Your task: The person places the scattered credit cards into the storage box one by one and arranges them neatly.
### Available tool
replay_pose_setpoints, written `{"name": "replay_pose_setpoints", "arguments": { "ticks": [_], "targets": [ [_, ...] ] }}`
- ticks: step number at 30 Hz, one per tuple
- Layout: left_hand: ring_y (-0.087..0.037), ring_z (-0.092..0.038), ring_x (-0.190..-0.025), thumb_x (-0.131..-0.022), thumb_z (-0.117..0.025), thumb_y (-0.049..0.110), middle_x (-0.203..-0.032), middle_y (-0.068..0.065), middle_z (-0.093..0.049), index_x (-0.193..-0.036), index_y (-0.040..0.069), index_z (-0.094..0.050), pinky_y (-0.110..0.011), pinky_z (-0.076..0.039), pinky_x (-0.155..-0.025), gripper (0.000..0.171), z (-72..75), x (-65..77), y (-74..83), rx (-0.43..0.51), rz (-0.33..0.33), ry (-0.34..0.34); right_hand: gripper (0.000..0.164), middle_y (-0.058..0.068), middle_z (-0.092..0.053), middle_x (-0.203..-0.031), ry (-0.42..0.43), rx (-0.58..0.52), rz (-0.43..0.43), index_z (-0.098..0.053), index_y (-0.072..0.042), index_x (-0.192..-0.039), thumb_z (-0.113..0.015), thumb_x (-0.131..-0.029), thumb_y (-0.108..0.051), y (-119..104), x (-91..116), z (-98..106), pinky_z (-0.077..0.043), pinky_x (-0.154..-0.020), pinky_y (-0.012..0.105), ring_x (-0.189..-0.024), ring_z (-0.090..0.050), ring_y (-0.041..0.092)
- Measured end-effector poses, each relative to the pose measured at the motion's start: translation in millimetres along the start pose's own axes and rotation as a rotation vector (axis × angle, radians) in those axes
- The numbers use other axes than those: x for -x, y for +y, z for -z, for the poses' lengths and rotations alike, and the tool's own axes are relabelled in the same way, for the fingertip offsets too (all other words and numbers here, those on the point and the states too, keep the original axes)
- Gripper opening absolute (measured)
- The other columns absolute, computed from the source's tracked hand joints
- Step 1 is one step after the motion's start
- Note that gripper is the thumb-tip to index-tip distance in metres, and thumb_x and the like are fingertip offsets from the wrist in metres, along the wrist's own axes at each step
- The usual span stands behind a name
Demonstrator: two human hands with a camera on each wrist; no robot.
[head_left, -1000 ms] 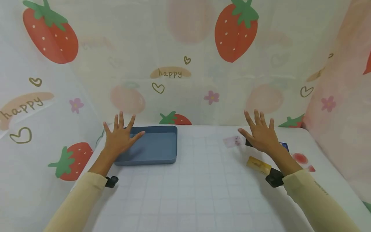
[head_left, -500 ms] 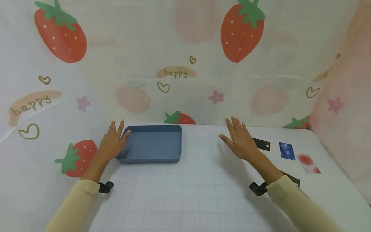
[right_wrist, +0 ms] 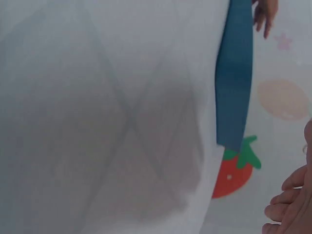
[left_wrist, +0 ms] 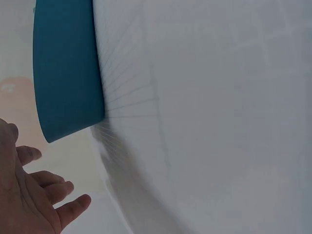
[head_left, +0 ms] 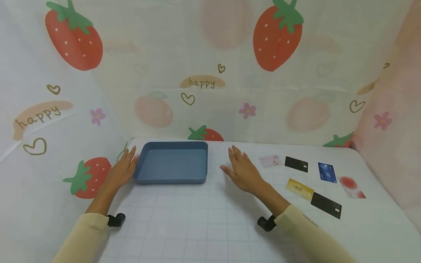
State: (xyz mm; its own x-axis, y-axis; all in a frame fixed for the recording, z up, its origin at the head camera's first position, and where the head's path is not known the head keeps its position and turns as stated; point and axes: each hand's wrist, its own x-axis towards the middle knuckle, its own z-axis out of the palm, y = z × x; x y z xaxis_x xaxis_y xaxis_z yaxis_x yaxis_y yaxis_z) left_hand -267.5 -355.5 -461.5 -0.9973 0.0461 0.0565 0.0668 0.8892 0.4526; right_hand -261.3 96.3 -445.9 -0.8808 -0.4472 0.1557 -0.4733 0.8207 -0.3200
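Note:
A shallow blue tray [head_left: 171,181] with raised sides lies near the back of the white table, its inside bare. At the tray's left side is my left hand [head_left: 122,171], fingers extended, holding nothing; the left wrist view shows the same hand [left_wrist: 34,195] close to a corner of the tray [left_wrist: 68,73]. My right hand [head_left: 242,171] hovers to the right of the tray, fingers out and thumb apart, with nothing in it. In the right wrist view its fingers [right_wrist: 285,200] appear at the edge, beyond the tray's side [right_wrist: 235,73].
Several cards lie spread on the right: a pale pink one [head_left: 271,161], a black one [head_left: 296,164], a blue one [head_left: 327,172], a red-and-white one [head_left: 352,187], a gold one [head_left: 299,189] and another black card [head_left: 326,205]. A strawberry-printed curtain [head_left: 210,54] surrounds the table.
My right hand has moved left from over the cards toward the tray, uncovering the cards. My left hand has drawn from over the tray to its left side. The view has shifted slightly.

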Motion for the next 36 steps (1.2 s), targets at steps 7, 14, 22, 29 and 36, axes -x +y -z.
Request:
{"name": "replay_pose_setpoints", "arguments": {
  "ticks": [7,14,22,29,36],
  "targets": [
    [-0.053,-0.016,-0.148,-0.113,-0.023,0.033,-0.159,-0.037,-0.015,-0.157,-0.009,-0.014,-0.065,-0.015,-0.119,0.062,-5.6,-0.4,-7.5,0.081,-0.034,0.022,0.075,0.017,-0.017,-0.168,-0.068,-0.024,0.022,-0.019,0.002,-0.160,-0.033,-0.109,-0.050,-24,-10,-23,-0.012,-0.126,0.046,-0.156,-0.014,0.026],
    [-0.052,-0.018,-0.147,-0.113,-0.023,0.026,-0.159,-0.035,-0.018,-0.156,-0.012,-0.015,-0.061,-0.017,-0.120,0.057,-6.9,-0.7,-8.2,0.141,-0.009,0.015,0.066,0.016,-0.016,-0.168,-0.108,-0.047,0.040,-0.019,0.003,-0.160,-0.031,-0.112,-0.041,-38,-15,-38,-0.013,-0.126,0.043,-0.156,-0.014,0.025],
    [-0.052,-0.024,-0.146,-0.113,-0.030,0.023,-0.158,-0.031,-0.027,-0.155,-0.009,-0.024,-0.063,-0.021,-0.118,0.053,-9.1,1.6,-8.6,0.191,0.001,0.008,0.064,0.018,-0.022,-0.166,-0.116,-0.038,0.059,-0.023,0.005,-0.158,-0.037,-0.112,-0.037,-49,-17,-50,-0.021,-0.124,0.047,-0.154,-0.020,0.028],
    [-0.050,-0.027,-0.145,-0.111,-0.036,0.013,-0.155,-0.032,-0.033,-0.153,-0.010,-0.032,-0.062,-0.024,-0.118,0.048,-9.9,1.6,-10.5,0.257,-0.037,-0.005,0.062,0.018,-0.027,-0.164,-0.104,0.037,0.081,-0.032,0.005,-0.156,-0.041,-0.111,-0.036,-52,-20,-55,-0.025,-0.122,0.048,-0.152,-0.026,0.026],
    [-0.050,-0.028,-0.145,-0.110,-0.038,0.007,-0.154,-0.033,-0.034,-0.152,-0.012,-0.031,-0.062,-0.027,-0.117,0.046,-10.4,1.3,-8.6,0.325,-0.028,-0.025,0.061,0.016,-0.031,-0.163,-0.092,0.070,0.076,-0.037,0.004,-0.154,-0.044,-0.110,-0.037,-53,-21,-54,-0.028,-0.121,0.049,-0.150,-0.031,0.025]
  ]
}}
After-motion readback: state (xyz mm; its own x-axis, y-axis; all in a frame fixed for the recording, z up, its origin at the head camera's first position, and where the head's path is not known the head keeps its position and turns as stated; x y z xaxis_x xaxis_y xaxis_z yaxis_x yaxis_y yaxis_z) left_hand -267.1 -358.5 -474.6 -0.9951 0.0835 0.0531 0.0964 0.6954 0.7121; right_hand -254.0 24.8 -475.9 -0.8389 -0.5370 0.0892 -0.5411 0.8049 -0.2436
